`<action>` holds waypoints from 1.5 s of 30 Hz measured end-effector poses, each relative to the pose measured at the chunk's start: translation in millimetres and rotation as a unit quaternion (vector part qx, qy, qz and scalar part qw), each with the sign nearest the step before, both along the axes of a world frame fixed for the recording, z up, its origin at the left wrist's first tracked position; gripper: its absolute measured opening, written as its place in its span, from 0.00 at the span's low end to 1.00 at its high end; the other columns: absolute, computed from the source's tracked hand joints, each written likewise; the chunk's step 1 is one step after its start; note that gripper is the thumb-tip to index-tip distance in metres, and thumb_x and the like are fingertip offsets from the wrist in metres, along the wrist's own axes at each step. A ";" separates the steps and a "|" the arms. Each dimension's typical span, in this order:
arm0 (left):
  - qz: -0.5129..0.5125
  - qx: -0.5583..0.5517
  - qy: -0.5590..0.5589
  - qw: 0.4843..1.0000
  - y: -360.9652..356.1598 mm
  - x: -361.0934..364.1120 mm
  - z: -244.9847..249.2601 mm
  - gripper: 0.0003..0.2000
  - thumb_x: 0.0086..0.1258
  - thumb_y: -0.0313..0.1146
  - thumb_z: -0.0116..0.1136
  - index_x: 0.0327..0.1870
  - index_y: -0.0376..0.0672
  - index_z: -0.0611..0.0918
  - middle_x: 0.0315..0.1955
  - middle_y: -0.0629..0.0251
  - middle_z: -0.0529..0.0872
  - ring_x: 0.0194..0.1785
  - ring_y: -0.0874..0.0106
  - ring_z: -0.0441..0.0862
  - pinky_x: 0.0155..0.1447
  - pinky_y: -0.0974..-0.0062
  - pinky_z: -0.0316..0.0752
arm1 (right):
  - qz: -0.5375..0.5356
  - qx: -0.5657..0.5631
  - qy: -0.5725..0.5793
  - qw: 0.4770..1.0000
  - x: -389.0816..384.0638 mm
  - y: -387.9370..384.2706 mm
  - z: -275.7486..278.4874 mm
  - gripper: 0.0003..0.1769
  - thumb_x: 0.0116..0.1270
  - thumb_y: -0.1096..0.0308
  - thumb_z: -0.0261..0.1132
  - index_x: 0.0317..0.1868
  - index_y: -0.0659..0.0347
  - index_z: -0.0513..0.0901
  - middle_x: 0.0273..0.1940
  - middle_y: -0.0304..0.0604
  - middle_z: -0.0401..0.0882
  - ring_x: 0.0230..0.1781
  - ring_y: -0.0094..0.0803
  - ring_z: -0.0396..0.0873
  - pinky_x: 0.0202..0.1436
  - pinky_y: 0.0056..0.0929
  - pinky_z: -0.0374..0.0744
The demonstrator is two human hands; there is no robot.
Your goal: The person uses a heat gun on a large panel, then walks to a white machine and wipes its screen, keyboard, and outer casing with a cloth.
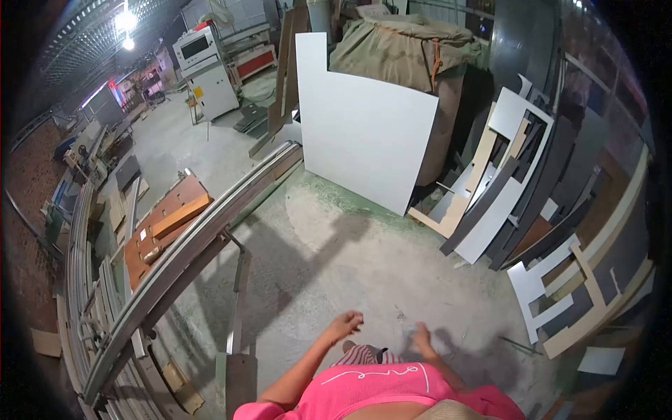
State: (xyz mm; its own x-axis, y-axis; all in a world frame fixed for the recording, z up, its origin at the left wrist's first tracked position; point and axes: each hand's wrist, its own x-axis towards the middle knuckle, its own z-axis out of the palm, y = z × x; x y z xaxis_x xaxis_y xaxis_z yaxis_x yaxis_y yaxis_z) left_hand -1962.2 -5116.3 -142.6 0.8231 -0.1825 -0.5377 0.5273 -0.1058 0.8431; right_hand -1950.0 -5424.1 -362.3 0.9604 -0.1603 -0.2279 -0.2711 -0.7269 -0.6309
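My left hand (343, 327) hangs in front of my body over the concrete floor, its fingers loosely bent and apart, with nothing seen in it. My right hand (421, 339) is low at my other side, somewhat blurred; its fingers look loosely open and no object shows in them. Neither hand touches anything. Ahead of me a large white panel (364, 133) with a notched upper edge stands upright, leaning against a cloth-covered stack (399, 45).
Cut boards and frame offcuts (504, 175) lean along the right. A long metal rail (189, 252) of a machine runs along the left, beside a brown board (168, 217) with an orange strip (180, 215). A white control cabinet (210, 84) stands farther back.
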 end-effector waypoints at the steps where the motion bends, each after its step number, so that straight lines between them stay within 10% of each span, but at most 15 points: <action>1: -0.003 0.025 -0.041 0.999 13.5 30.6 2.1 0.22 0.69 0.45 0.49 0.57 0.37 0.70 0.44 0.60 0.81 0.42 0.71 0.80 0.45 0.74 0.74 | -0.075 -0.040 0.055 0.995 17.1 -23.8 -22.5 0.20 0.55 0.63 0.61 0.47 0.63 0.76 0.41 0.54 0.80 0.42 0.50 0.78 0.46 0.44 0.75; 2: -0.008 0.051 -0.084 0.995 26.2 56.8 1.9 0.22 0.69 0.45 0.49 0.57 0.37 0.71 0.44 0.60 0.81 0.41 0.70 0.80 0.45 0.74 0.74 | -0.132 -0.065 0.039 0.988 19.5 -69.5 -148.8 0.21 0.56 0.61 0.62 0.48 0.63 0.76 0.45 0.54 0.78 0.45 0.48 0.77 0.50 0.42 0.74; 5: 0.049 0.050 -0.107 0.992 52.5 125.8 16.4 0.22 0.69 0.44 0.50 0.56 0.36 0.71 0.45 0.59 0.80 0.41 0.70 0.80 0.45 0.74 0.74 | -0.022 -0.141 0.257 0.956 41.5 -127.7 -124.9 0.27 0.59 0.56 0.60 0.56 0.62 0.71 0.52 0.56 0.74 0.55 0.46 0.72 0.58 0.36 0.70; 8: 0.081 0.067 -0.056 0.993 60.5 187.9 4.0 0.21 0.68 0.43 0.51 0.54 0.34 0.73 0.41 0.58 0.82 0.40 0.71 0.81 0.43 0.74 0.74 | 0.237 -0.326 0.201 0.893 59.0 -148.7 -132.7 0.27 0.61 0.54 0.57 0.55 0.64 0.72 0.53 0.56 0.74 0.54 0.46 0.72 0.58 0.36 0.70; 12: 0.010 0.177 -0.065 0.982 57.0 248.9 -58.2 0.18 0.65 0.39 0.55 0.50 0.34 0.75 0.35 0.54 0.82 0.38 0.66 0.81 0.42 0.72 0.76 | -0.073 -0.116 0.255 0.957 117.2 -131.1 -107.5 0.21 0.59 0.57 0.55 0.50 0.60 0.78 0.47 0.57 0.77 0.48 0.48 0.76 0.51 0.42 0.74; 13: -0.042 0.273 -0.088 0.957 54.2 262.8 -63.6 0.19 0.64 0.40 0.55 0.50 0.35 0.75 0.36 0.51 0.82 0.40 0.62 0.81 0.44 0.69 0.76 | 0.230 -0.281 0.276 0.890 150.9 -137.4 -123.4 0.21 0.59 0.57 0.55 0.47 0.61 0.79 0.46 0.58 0.78 0.47 0.49 0.77 0.51 0.43 0.74; 16: -0.127 0.385 -0.094 0.909 52.3 310.0 -95.6 0.21 0.62 0.43 0.56 0.50 0.37 0.76 0.38 0.45 0.82 0.46 0.51 0.79 0.50 0.61 0.73 | -0.066 -0.174 0.240 0.953 273.3 -116.6 -100.1 0.29 0.60 0.52 0.54 0.57 0.61 0.72 0.55 0.55 0.73 0.56 0.51 0.70 0.60 0.42 0.68; 19: -0.194 0.332 -0.023 0.923 48.5 357.6 -94.9 0.22 0.62 0.43 0.56 0.51 0.36 0.76 0.40 0.44 0.82 0.48 0.52 0.79 0.51 0.62 0.73 | -0.029 -0.172 0.206 0.963 462.3 -100.0 -34.9 0.28 0.61 0.58 0.57 0.60 0.61 0.68 0.58 0.52 0.69 0.59 0.49 0.66 0.62 0.44 0.64; 21: -0.154 0.316 -0.021 0.936 45.0 389.2 -84.8 0.22 0.62 0.44 0.56 0.51 0.36 0.76 0.40 0.44 0.82 0.47 0.52 0.79 0.50 0.63 0.73 | -0.008 -0.151 -0.053 0.987 587.9 -97.5 -20.9 0.20 0.61 0.69 0.56 0.55 0.54 0.71 0.49 0.53 0.75 0.53 0.50 0.72 0.53 0.44 0.71; 25: -0.067 0.292 -0.031 0.954 40.7 461.4 -60.0 0.21 0.63 0.44 0.55 0.51 0.37 0.76 0.39 0.45 0.82 0.47 0.53 0.79 0.49 0.64 0.74 | -0.011 -0.120 -0.224 0.967 797.8 -36.0 180.6 0.14 0.57 0.73 0.58 0.45 0.51 0.73 0.42 0.50 0.72 0.44 0.52 0.74 0.44 0.46 0.73; 32: 0.034 0.100 -0.019 0.994 63.8 583.7 -21.9 0.21 0.68 0.41 0.53 0.56 0.36 0.73 0.47 0.51 0.80 0.48 0.64 0.80 0.52 0.69 0.72 | 0.008 -0.176 -0.437 0.882 994.8 25.8 299.9 0.15 0.54 0.80 0.59 0.41 0.55 0.72 0.38 0.48 0.67 0.39 0.51 0.73 0.38 0.44 0.73; 38: 0.139 0.031 -0.105 0.984 124.3 698.6 48.9 0.17 0.69 0.38 0.53 0.51 0.34 0.75 0.38 0.65 0.80 0.42 0.75 0.76 0.47 0.75 0.71 | -0.039 -0.229 -0.451 0.862 1035.6 44.1 229.3 0.10 0.57 0.76 0.55 0.40 0.57 0.76 0.40 0.49 0.72 0.42 0.48 0.74 0.40 0.44 0.76; 45: 0.180 0.075 -0.130 0.972 222.7 764.4 60.9 0.17 0.69 0.37 0.53 0.52 0.33 0.74 0.39 0.62 0.81 0.41 0.73 0.78 0.46 0.75 0.72 | -0.164 -0.211 -0.190 0.945 1032.7 96.8 78.6 0.10 0.66 0.62 0.52 0.41 0.56 0.76 0.43 0.52 0.73 0.43 0.50 0.76 0.42 0.47 0.77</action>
